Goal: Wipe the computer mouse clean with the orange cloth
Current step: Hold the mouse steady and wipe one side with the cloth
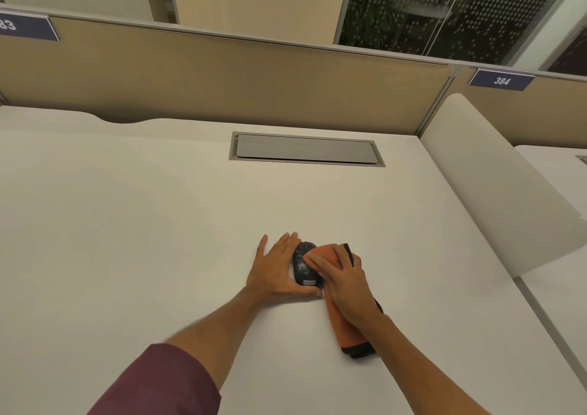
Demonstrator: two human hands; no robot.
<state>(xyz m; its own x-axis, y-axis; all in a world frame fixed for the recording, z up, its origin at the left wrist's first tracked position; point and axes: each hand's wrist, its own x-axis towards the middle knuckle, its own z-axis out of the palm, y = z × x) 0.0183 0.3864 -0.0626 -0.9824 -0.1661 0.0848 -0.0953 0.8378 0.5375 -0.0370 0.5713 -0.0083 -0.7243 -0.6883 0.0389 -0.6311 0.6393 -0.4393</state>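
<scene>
A black computer mouse [303, 267] with a small white label lies on the white desk [143, 224]. My left hand [276, 270] cups its left side and near end, fingers flat along it and thumb under the label. My right hand [344, 282] presses the orange cloth [327, 255] against the mouse's right side and top. The rest of the cloth, orange with a dark edge, trails back under my right wrist to the desk [352, 335]. The mouse's right half is hidden by cloth and fingers.
A grey cable hatch [305, 149] is set into the desk farther back. A tan partition [222, 77] closes off the rear, with number plates at both ends. A white curved divider [495, 186] stands along the right edge.
</scene>
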